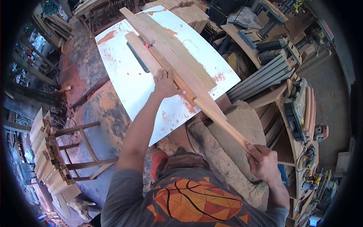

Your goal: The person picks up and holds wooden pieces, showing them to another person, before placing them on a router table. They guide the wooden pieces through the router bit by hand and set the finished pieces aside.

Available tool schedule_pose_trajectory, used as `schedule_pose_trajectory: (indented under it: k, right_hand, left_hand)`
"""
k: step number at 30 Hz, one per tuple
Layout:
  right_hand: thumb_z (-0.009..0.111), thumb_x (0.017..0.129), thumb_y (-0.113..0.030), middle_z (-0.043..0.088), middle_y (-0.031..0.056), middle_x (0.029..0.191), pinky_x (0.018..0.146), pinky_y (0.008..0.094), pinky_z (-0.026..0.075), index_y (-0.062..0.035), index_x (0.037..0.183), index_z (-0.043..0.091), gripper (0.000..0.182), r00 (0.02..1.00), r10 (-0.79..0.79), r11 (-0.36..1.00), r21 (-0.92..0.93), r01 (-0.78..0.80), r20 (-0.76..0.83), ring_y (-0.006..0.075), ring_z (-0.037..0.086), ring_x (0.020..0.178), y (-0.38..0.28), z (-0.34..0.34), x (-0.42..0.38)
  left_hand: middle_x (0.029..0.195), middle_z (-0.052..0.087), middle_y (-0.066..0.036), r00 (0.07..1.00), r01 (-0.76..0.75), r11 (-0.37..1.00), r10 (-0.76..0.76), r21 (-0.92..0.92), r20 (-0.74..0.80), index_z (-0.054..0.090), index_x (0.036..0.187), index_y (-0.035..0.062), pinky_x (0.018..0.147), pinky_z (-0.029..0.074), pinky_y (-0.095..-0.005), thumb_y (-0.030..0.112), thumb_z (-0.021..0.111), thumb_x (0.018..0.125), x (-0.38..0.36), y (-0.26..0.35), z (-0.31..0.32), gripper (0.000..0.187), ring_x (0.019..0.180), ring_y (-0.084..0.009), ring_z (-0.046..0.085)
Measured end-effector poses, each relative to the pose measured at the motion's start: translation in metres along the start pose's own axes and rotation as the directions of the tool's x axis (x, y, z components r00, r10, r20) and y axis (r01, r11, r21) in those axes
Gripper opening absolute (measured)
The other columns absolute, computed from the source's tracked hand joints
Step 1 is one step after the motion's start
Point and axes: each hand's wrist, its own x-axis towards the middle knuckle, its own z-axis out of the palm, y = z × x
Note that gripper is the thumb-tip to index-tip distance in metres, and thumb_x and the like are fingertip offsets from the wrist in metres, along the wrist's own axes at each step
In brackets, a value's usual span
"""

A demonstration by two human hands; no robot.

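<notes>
A long, slim wooden strip point(219, 118) runs diagonally from the white tabletop point(124, 109) out past its near edge. My right hand point(263, 160) is wrapped round the strip's near end, off the table. Flat on the tabletop, my left hand point(165, 84) has its fingers spread, their tips at the end of a short board point(140, 49), the thumb reaching over to the strip. Farther up, a small red-and-metal cutter point(148, 45) sits beside the strip. Long planks point(181, 64) lie along the strip's right side.
Reddish sawdust point(219, 77) is scattered over the tabletop. Stacked wooden slats point(189, 17) stand behind it. To the right are shelves with power tools point(270, 49) and a log slab point(242, 125). A wooden frame with legs point(85, 151) and an animal point(80, 208) are at left.
</notes>
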Motion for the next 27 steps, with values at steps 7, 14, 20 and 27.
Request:
schedule_pose_trajectory:
  k: [7,14,20,27]
  right_hand:
    - [0.074,0.08,-0.006,0.071,0.0126,0.09,0.065,0.0434,0.058,-0.0099,0.124,0.07,0.044,1.0,-0.01,0.999,-0.033,0.01,0.01,0.0321,0.069,0.074,-0.008,-0.005,0.012]
    - [0.074,0.08,-0.008,0.07,0.0118,0.089,0.063,0.0425,0.056,-0.009,0.121,0.072,0.041,1.0,0.005,0.999,-0.045,-0.005,0.013,0.0309,0.069,0.072,-0.009,-0.007,0.016]
    - [0.076,0.078,-0.011,0.071,0.0116,0.091,0.063,0.0409,0.055,-0.01,0.121,0.073,0.042,0.999,0.02,0.998,-0.053,-0.019,0.026,0.0295,0.07,0.075,-0.013,-0.008,0.017]
    - [0.076,0.078,-0.011,0.072,0.0118,0.096,0.061,0.0407,0.054,-0.0107,0.123,0.072,0.045,0.999,0.021,0.999,-0.05,-0.018,0.041,0.0283,0.07,0.076,-0.008,-0.007,0.021]
  left_hand:
    - [0.166,0.007,-0.034,0.999,0.04,0.999,-0.04,-0.008,0.034,0.01,0.161,-0.0031,0.121,0.01,-0.0671,0.076,0.082,0.063,0.002,-0.001,-0.013,0.145,0.156,-0.0493,0.0]
    - [0.167,-0.003,-0.033,0.999,0.044,0.994,-0.043,-0.099,0.007,0.009,0.162,-0.0002,0.12,0.01,-0.0708,0.069,0.091,0.052,0.012,-0.003,-0.01,0.154,0.153,-0.0548,-0.005]
    - [0.164,0.001,-0.038,0.997,0.013,0.991,-0.023,-0.135,-0.074,0.01,0.16,-0.0028,0.118,0.011,-0.0723,0.071,0.092,0.044,0.017,-0.013,0.003,0.16,0.151,-0.0584,-0.001]
    - [0.163,0.01,-0.039,0.999,0.022,0.991,-0.027,-0.13,-0.035,0.009,0.16,-0.0055,0.12,0.008,-0.07,0.069,0.093,0.044,0.017,-0.013,-0.005,0.162,0.155,-0.0498,-0.002]
